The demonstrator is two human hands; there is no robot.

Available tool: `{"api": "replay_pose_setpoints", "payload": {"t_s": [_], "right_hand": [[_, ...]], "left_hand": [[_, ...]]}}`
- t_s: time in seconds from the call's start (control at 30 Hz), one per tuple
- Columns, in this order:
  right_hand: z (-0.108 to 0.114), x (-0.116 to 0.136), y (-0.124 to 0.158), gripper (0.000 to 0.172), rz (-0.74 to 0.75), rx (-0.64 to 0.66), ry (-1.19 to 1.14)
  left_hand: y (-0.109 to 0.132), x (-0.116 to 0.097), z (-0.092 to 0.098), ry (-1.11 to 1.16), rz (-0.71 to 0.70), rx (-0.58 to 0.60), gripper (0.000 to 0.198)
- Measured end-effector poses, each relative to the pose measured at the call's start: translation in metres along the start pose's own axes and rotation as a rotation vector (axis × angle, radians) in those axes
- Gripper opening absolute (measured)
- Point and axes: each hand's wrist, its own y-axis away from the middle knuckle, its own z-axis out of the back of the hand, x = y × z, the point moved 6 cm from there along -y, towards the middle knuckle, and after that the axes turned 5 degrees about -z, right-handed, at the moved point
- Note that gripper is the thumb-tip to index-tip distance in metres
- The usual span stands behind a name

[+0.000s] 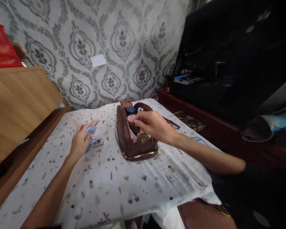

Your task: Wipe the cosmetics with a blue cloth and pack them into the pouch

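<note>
A brown leather handbag (125,133) stands on the cloth-covered table, its gold zip undone. Over the opening, my right hand (154,125) has its fingers pinched at a pink round-topped item (131,119). A dark blue round lid (131,110) shows just behind that item inside the bag. To the left of the bag, my left hand (79,140) is closed around a light blue, soft-looking item (90,132), whose kind I cannot make out. Beside this hand lies a small silver and black object (98,142). The bag's lower contents are mostly hidden by my right hand.
The white patterned cloth (105,190) covers the table. A wooden panel (21,101) with a red basket (3,46) on top borders the left. A large black screen (228,63) stands on a dark red cabinet (168,100) at right. Behind is a patterned wall (124,38).
</note>
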Motion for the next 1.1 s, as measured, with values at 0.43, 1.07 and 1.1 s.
{"api": "replay_pose_setpoints", "payload": {"t_s": [0.43, 1.07, 1.1], "right_hand": [[-0.167, 0.015, 0.063, 0.012, 0.17, 0.414, -0.165], [-0.246, -0.028, 0.01, 0.014, -0.238, 0.327, -0.885], [-0.247, -0.028, 0.009, 0.015, -0.238, 0.325, -0.888]], "left_hand": [[-0.012, 0.109, -0.069, -0.235, 0.332, 0.504, 0.044], [-0.004, 0.155, -0.054, 0.172, 0.463, 0.253, 0.043], [0.001, 0.156, -0.05, 0.204, 0.469, 0.23, 0.047]]}}
